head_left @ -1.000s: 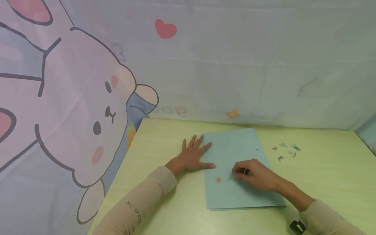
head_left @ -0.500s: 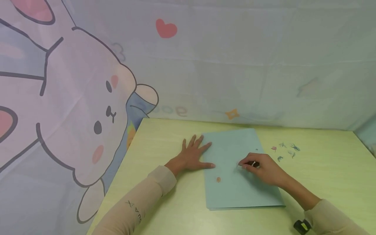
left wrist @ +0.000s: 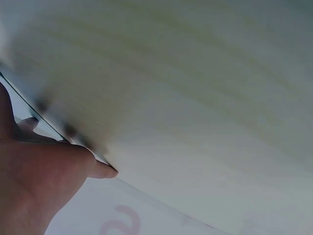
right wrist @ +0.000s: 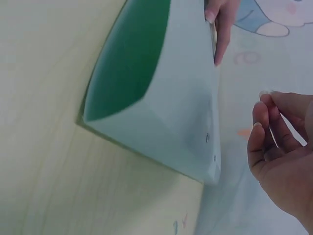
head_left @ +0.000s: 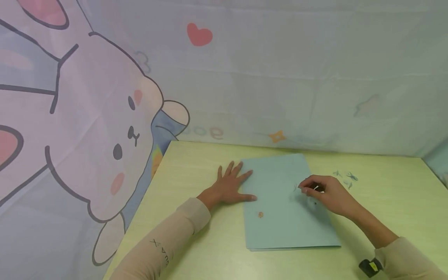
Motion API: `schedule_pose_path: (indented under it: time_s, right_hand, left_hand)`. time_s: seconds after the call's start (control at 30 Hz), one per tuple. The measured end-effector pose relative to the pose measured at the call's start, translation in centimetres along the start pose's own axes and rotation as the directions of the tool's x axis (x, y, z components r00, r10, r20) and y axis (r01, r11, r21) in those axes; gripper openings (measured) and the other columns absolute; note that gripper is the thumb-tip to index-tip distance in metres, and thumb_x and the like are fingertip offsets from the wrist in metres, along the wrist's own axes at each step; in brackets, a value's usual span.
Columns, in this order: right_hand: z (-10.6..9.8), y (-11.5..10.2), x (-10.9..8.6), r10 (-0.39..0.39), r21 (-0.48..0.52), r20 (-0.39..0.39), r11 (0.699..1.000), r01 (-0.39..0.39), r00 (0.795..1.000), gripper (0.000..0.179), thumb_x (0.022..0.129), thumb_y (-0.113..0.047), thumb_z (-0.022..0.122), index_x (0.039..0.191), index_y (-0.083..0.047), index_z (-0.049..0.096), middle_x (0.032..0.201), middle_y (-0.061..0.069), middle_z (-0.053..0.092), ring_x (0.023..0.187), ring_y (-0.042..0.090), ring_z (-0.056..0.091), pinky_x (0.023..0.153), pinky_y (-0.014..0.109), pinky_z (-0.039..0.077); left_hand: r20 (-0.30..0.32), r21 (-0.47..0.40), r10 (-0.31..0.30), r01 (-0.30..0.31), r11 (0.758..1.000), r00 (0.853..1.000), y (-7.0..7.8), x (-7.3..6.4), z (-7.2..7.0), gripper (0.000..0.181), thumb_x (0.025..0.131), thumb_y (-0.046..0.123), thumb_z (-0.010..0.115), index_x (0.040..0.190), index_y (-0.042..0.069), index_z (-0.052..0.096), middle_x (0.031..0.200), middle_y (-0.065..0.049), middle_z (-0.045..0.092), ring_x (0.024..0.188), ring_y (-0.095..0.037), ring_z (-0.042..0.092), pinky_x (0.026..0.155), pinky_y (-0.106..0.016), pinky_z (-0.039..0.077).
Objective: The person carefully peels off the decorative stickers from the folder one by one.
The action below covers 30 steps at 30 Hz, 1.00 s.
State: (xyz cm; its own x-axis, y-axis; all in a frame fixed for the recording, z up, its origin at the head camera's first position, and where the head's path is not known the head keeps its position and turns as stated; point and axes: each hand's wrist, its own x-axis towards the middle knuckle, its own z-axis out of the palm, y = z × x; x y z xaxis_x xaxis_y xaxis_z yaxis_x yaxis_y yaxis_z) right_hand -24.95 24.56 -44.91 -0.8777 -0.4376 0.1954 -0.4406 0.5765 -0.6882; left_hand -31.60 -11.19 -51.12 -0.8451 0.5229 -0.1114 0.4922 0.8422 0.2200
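Observation:
A pale blue-green folder (head_left: 276, 229) lies on the table, its open side showing darker green inside in the right wrist view. My left hand (head_left: 231, 188) rests spread at its left edge, thumb and index fingertip on the cover. Over the folder's right half, my right hand (head_left: 327, 194) pinches a small see-through sticker (head_left: 295, 188) between thumb and index finger. The sticker has faint dark marks and sits at the fingertips. On the lower left of the cover is a small orange sticker (head_left: 260, 214).
Several small blue-grey stickers (head_left: 351, 176) lie on the yellow-green table (head_left: 392, 202), right of the folder. Behind the table hangs a curtain (head_left: 262, 97) printed with a cartoon animal. A black band (head_left: 370, 268) is at the right cuff.
My right hand has moved right and away across the folder with the pinched sticker. It now hides the pink piece and one blue piece on the table. My left hand stays put.

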Motion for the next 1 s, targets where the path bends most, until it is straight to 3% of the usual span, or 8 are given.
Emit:
schedule_pose_path:
  time_s: [0.03,0.2,0.37,0.7,1.0]
  right_hand:
    - [-0.3,0.0,-0.1,0.0,0.003,-0.009,1.0,0.0,1.0,0.012,0.103,-0.015,0.072,0.111,-0.009,0.078,0.105,0.004,0.077,0.085,0.02,0.071,0.071,0.031,0.058]
    - [-1.5,0.1,-0.5,0.012,0.006,-0.073,1.0,-0.012,0.997,0.015,0.106,-0.016,0.069,0.115,-0.008,0.078,0.11,0.011,0.076,0.09,0.023,0.07,0.075,0.024,0.054]
    - [-2.9,0.9,-1.0,0.056,0.013,-0.117,0.998,-0.055,0.992,0.018,0.107,-0.015,0.067,0.119,-0.006,0.076,0.111,0.011,0.075,0.09,0.011,0.07,0.075,0.024,0.055]
    - [-5.7,3.1,-2.1,0.169,0.106,-0.162,0.983,-0.153,0.972,0.029,0.109,-0.016,0.064,0.13,0.003,0.07,0.114,-0.001,0.077,0.092,0.004,0.07,0.081,0.015,0.052]
    - [-7.7,6.0,-3.6,0.261,0.121,-0.186,0.963,-0.242,0.947,0.04,0.11,-0.028,0.061,0.136,0.003,0.067,0.11,-0.012,0.074,0.094,0.007,0.068,0.078,0.02,0.054]
  left_hand:
    - [0.0,-0.002,0.0,0.0,1.0,1.0,0.0,0.0,0.0,0.1,0.091,0.086,0.05,0.171,0.037,0.017,0.179,-0.008,-0.001,0.163,-0.038,-0.007,0.122,-0.073,0.001]
    - [0.001,-0.006,-0.001,0.001,1.0,1.0,0.0,0.1,0.1,0.1,0.091,0.087,0.049,0.171,0.037,0.016,0.179,-0.008,-0.001,0.163,-0.038,-0.007,0.122,-0.073,0.0]
    - [0.001,-0.005,0.001,-0.001,1.0,1.0,0.1,0.0,0.0,0.1,0.091,0.087,0.049,0.172,0.036,0.016,0.179,-0.008,-0.001,0.163,-0.038,-0.007,0.122,-0.073,0.001]
    - [-0.023,-0.017,0.016,-0.016,1.0,1.0,0.2,-0.2,-0.3,0.099,0.092,0.084,0.053,0.171,0.034,0.02,0.179,-0.009,0.002,0.163,-0.039,-0.004,0.122,-0.074,0.002]
    - [-0.026,-0.028,0.022,-0.023,0.999,0.999,0.2,-0.4,-0.3,0.098,0.093,0.083,0.054,0.171,0.033,0.022,0.179,-0.01,0.003,0.163,-0.04,-0.004,0.122,-0.074,0.001]
